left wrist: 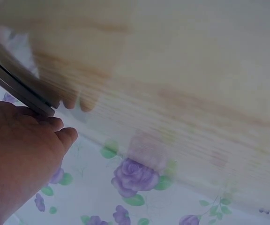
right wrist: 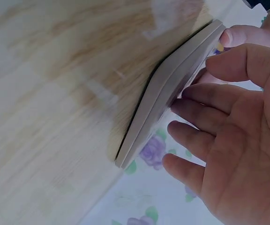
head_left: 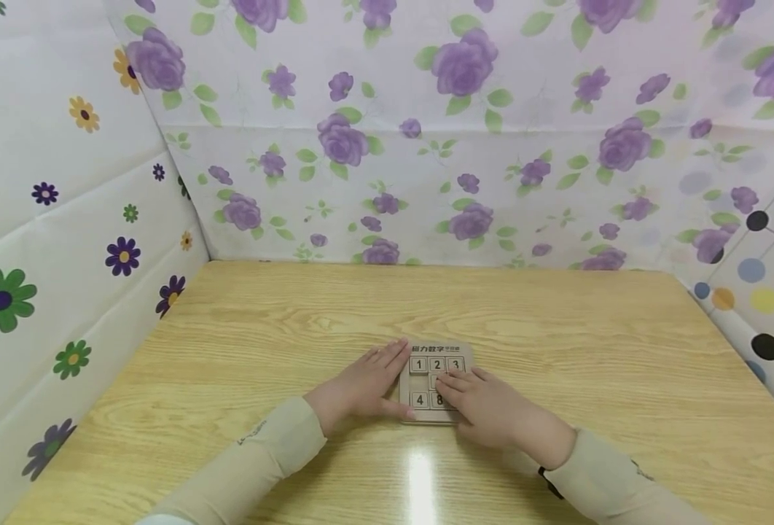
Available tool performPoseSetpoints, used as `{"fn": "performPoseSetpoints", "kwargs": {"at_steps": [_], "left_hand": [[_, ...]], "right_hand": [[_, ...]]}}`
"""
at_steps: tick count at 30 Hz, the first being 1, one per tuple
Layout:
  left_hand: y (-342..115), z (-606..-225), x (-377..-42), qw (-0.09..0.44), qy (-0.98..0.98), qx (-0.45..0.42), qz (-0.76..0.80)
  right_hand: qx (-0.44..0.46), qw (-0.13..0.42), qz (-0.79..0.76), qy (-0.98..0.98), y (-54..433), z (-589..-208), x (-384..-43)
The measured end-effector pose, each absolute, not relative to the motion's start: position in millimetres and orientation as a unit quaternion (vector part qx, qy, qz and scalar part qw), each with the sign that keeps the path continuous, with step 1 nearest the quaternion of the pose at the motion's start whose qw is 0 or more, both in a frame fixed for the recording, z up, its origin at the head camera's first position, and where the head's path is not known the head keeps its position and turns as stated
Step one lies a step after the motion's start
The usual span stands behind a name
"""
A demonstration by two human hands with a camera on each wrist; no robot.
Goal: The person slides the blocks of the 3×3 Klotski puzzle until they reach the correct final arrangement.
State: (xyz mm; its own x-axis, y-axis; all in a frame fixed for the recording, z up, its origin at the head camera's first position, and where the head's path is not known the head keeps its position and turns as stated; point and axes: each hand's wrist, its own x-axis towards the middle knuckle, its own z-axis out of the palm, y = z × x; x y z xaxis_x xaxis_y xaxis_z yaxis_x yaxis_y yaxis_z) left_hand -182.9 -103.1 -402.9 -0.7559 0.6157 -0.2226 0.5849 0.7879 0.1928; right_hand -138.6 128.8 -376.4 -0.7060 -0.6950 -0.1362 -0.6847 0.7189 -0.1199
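Num puzzle (head_left: 434, 372) w/ gap (head_left: 418, 383) by L edge (head_left: 404, 390)

A wide table (head_left: 282, 313) with a pale yellow-brown wood-grain top, glossy enough to show a bright white streak of reflected light (head_left: 421, 481) toward the near side. Lying flat on it, near the middle, is one small, roughly square number puzzle (head_left: 418, 382), beige, with dark lettering along its far edge.

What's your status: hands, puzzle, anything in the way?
Left hand at left edge of number puzzle, right hand over its tiles. Puzzle flat on table. Right hand hides some tiles.
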Motion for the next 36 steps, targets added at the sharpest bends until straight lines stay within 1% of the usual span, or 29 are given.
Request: {"fn": "performPoseSetpoints", "kwargs": {"at_steps": [3,7,12,17,27,36], "left_hand": [[-104,-403,-182,0.139,0.935,0.320,0.055],[-104,-403,-183,0.138,0.935,0.321,0.054],[-104,-404,-183,0.136,0.936,0.319,0.053],[-104,-403,-183,0.135,0.937,0.317,0.052],[-103,-404,-183,0.137,0.937,0.318,0.046],[-105,-402,-183,0.135,0.937,0.319,0.047]], "right_hand": [[-0.381,0.075,-0.027,0.921,129,-377,-137],[-0.414,0.061,-0.028,0.908,126,-378,-133],[-0.448,0.068,-0.019,0.891,120,-376,-126],[-0.441,0.054,-0.007,0.896,116,-379,-127],[-0.427,0.038,-0.004,0.904,113,-389,-142],[-0.430,0.023,0.008,0.903,123,-383,-130]]}}
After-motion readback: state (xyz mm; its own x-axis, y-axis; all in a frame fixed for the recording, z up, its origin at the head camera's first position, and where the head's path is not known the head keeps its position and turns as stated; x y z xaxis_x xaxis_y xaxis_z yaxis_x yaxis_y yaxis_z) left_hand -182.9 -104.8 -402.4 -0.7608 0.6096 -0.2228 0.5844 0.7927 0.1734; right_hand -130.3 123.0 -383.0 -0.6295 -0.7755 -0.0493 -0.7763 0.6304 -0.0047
